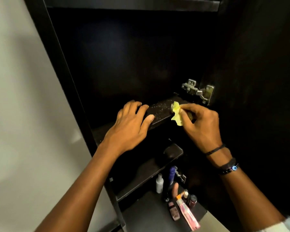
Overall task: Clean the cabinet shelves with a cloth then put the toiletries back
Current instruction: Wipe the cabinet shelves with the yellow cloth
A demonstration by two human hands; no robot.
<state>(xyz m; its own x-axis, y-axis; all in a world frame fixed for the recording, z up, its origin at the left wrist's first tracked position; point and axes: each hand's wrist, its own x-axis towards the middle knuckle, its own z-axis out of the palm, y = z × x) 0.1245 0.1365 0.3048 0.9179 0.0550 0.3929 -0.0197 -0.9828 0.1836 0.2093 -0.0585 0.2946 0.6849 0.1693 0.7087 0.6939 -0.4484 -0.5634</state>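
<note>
A crumpled yellow cloth [176, 113] is pinched between the thumb and fingertips of the right hand [201, 125] and is held against the right end of the speckled shelf [158, 111], just below the metal hinge [197, 91]. The left hand [131, 124] is laid on the shelf's left part, fingers relaxed on top, thumb against the front edge, nothing held. The toiletries [179, 198] are grouped on the bottom surface of the cabinet [70, 81], well below the shelf.

head | left hand [131, 124] rests on speckled dark shelf [159, 111], fingers on top, thumb at front edge; right hand [201, 124] pinches crumpled yellow cloth [176, 113] against the shelf's right end, just below metal hinge [197, 91]; toiletries [179, 198] clustered well below, under lower shelf [149, 174]
</note>
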